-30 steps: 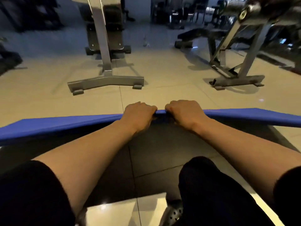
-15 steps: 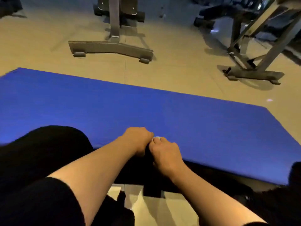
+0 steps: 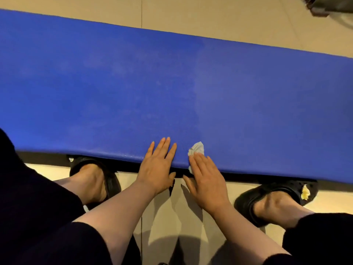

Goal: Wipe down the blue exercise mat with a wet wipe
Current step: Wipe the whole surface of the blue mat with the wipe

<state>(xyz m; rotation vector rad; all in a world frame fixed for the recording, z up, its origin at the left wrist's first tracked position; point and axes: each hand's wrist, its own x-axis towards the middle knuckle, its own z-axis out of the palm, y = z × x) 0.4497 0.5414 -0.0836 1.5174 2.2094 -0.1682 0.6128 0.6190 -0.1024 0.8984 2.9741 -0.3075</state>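
A long blue padded exercise mat (image 3: 172,88) stretches across the pale beige tiled floor (image 3: 219,18), its near edge lifted a little over the person's feet so that a dark shadow runs beneath it. Two black perforated clogs poke under that edge: the left clog (image 3: 110,178) with its toe hidden beneath the mat, the right clog (image 3: 286,190) carrying a small yellow charm (image 3: 305,192) on its top. In the far right corner sits the dark base of some gym equipment (image 3: 332,6), well apart from the mat. Black clothing fills the lower corners. Both bare forearms reach forward between the feet. The left hand (image 3: 158,165) lies flat on the mat's near edge, fingers straight and slightly spread, thumb hanging over the lip, holding nothing. Just beside it, the right hand (image 3: 206,178) also lies flat with straight fingers, pressing a crumpled white wet wipe (image 3: 196,150) against the mat; the wipe bunches out past the fingertips and a scrap shows at the edge below them.
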